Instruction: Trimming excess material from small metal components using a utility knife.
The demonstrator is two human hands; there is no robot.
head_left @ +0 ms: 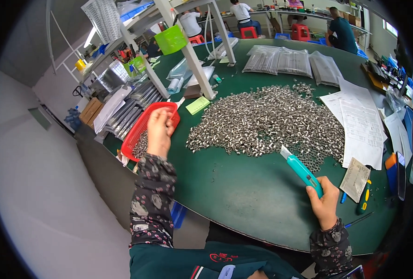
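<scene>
In my right hand [326, 203] is a teal utility knife [304, 174], its blade pointing away and left toward the near edge of a big heap of small metal rings [267, 118]. Around the blade tip some rings lie flat in a single layer. My left hand [160, 132] is over the right side of a red plastic basket [128, 144], its fingers curled together. Whatever is between those fingers, if anything, is hidden. More metal rings lie inside the basket, partly covered by my left hand and sleeve.
Printed sheets [362, 130] lie right of the heap, with a worn card [355, 180] and a yellow-green screwdriver [365, 197] nearer me. Bagged metal tubes [295, 61] lie behind it. A shelf leg [197, 69] rises beyond the basket. Other people sit far back.
</scene>
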